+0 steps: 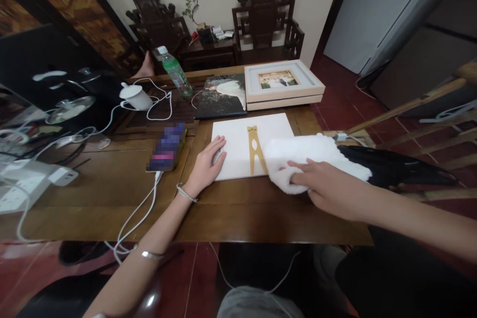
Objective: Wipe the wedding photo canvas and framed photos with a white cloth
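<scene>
A flat white board (pixel 233 131) lies on the wooden table, with a gold cat-like figure (pixel 252 146) on its face. My left hand (pixel 208 161) rests on the board's left edge, fingers stretched out and holding nothing. In my right hand (pixel 330 186) is a white fluffy cloth (pixel 301 151), gripped near its front fold. The cloth covers the board's right part and the lower right of the gold figure. Its far end reaches over a black plastic-looking item (pixel 387 161) at the table's right side.
Behind the board lie a dark picture panel (pixel 212 102) and stacked light wooden frames (pixel 285 97). A green-labelled bottle (pixel 177 72) and white lidded cup (pixel 136 97) stand at the back left. A phone (pixel 167 146) with a white cable and a power strip (pixel 26 189) occupy the left.
</scene>
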The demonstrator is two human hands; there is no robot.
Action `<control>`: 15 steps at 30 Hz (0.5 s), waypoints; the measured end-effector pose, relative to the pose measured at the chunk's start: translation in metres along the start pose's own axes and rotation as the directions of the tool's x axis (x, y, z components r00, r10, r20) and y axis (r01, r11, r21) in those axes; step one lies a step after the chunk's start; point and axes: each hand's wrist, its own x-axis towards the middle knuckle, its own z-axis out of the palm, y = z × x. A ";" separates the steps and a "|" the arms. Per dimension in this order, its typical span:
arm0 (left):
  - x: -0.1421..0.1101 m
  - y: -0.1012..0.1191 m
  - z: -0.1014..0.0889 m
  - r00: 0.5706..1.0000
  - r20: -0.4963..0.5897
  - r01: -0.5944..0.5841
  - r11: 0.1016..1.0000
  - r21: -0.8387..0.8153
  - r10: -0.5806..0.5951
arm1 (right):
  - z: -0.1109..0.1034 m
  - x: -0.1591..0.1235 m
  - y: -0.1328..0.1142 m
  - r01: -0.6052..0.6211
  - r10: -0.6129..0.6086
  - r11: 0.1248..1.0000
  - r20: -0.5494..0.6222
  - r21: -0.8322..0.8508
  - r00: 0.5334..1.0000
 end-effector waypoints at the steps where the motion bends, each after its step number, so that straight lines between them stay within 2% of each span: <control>1: 0.000 0.000 0.000 1.000 0.001 -0.001 1.000 0.003 0.001 | -0.003 -0.001 0.000 -0.011 0.011 1.000 0.035 -0.001 0.999; 4: 0.000 0.000 0.000 1.000 0.000 0.000 1.000 0.015 0.000 | -0.010 0.009 0.017 -0.041 0.042 0.999 0.067 -0.015 0.997; 11: 0.000 -0.002 0.001 1.000 -0.008 -0.010 1.000 0.018 0.010 | -0.007 0.063 0.087 -0.021 0.015 0.998 -0.099 -0.060 0.995; 15: 0.000 -0.003 0.001 1.000 -0.008 -0.012 1.000 0.014 0.012 | 0.006 0.076 0.091 -0.045 0.030 0.996 -0.177 -0.081 0.984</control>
